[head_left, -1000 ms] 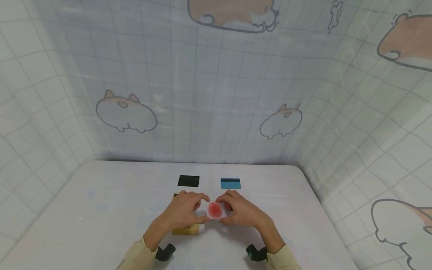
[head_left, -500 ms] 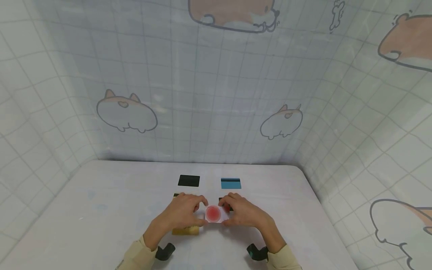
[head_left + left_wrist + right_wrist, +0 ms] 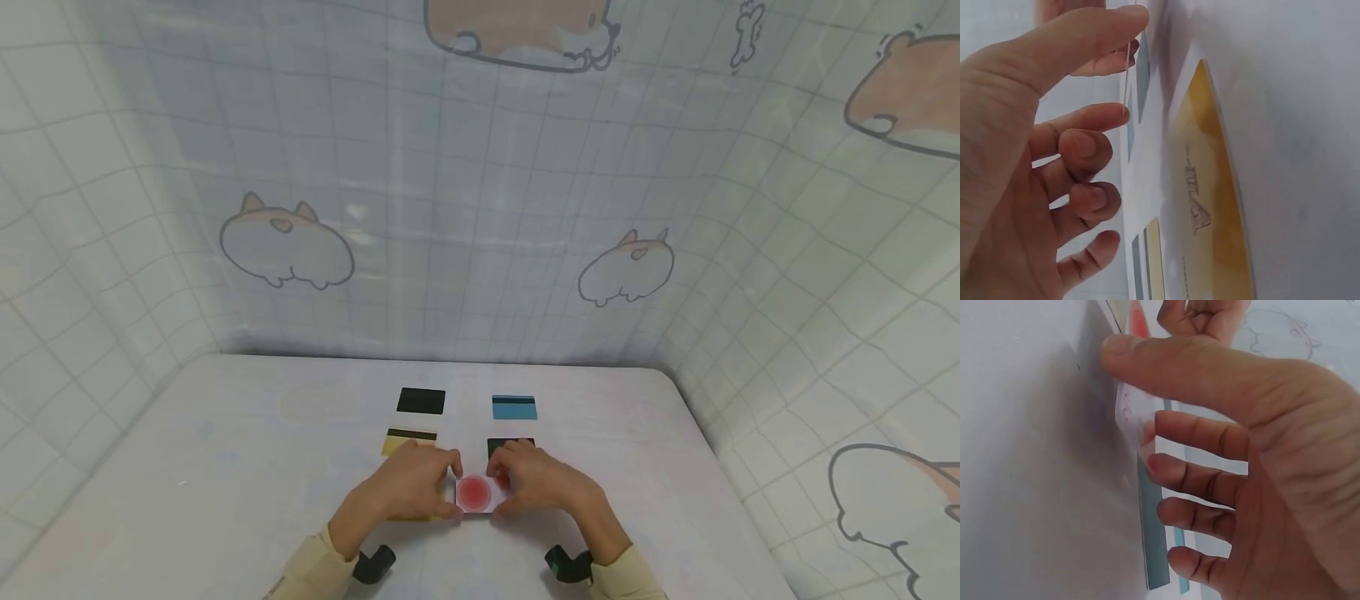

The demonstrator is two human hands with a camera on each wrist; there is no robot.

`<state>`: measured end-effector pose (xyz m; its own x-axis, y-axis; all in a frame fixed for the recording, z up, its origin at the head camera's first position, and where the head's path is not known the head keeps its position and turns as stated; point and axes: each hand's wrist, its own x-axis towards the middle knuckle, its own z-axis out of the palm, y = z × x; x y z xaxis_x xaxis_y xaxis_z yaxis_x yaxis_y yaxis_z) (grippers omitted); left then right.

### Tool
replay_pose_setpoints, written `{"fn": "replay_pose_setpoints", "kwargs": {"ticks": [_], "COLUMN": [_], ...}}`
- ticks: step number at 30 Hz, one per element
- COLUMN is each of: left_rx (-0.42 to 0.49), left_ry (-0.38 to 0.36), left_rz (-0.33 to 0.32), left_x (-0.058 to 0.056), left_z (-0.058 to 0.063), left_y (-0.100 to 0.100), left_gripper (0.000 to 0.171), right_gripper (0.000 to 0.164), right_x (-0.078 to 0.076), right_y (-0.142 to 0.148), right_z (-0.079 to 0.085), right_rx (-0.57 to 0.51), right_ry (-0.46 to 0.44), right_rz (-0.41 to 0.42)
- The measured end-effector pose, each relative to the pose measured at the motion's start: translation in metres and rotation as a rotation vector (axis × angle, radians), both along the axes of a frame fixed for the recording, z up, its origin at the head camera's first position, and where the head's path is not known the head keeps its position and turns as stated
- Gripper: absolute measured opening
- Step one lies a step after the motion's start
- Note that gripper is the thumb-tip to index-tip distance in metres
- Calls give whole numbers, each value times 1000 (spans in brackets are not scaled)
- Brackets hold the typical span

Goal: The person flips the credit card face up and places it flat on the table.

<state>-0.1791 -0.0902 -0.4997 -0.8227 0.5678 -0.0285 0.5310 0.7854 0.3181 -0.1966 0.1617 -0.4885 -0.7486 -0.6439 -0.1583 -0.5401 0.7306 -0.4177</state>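
Note:
A white card with a red circle (image 3: 474, 493) is held level between both hands, just above the table. My left hand (image 3: 412, 482) pinches its left edge between thumb and index finger; the other fingers curl loosely in the left wrist view. At the right edge, my right hand (image 3: 536, 477) pinches the same card, seen nearly edge-on as a white card (image 3: 1132, 415) in the right wrist view. Partly beneath the left hand lies a gold card (image 3: 1225, 206). Behind the right hand, a dark card (image 3: 510, 444) is partly covered.
On the white table (image 3: 247, 467) lie a black card (image 3: 421, 401), a blue card with a dark stripe (image 3: 514, 408) and a yellow card with a dark stripe (image 3: 408, 437). Patterned curtains (image 3: 465, 208) enclose the back and sides.
Both hands have moved the white card toward the person. More of the yellow striped card and the dark card now shows behind the hands.

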Motion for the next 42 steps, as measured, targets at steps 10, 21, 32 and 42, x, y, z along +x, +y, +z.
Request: {"fn": "replay_pose_setpoints", "kwargs": {"ticks": [10,21,32,42], "left_rx": [-53,-56,-69,-83], "left_ry": [29,12,8,0], "left_rz": [-31,-31,-19,2], "left_x": [0,2,5,7], "left_z": [-11,-8,-6,-2], "left_y": [6,8,8,7], "left_gripper": [48,47,47,49], "right_gripper": [47,48,46,44], "right_x": [3,6,6,5], "right_y": [-7,-8,-5,-4], "right_z": [-6,-3,-4,-4], "right_rx": [57,94,132,130], "right_ry": [-33,-30,10,-2], "right_rz": [-44,-64,-64,-75]}}
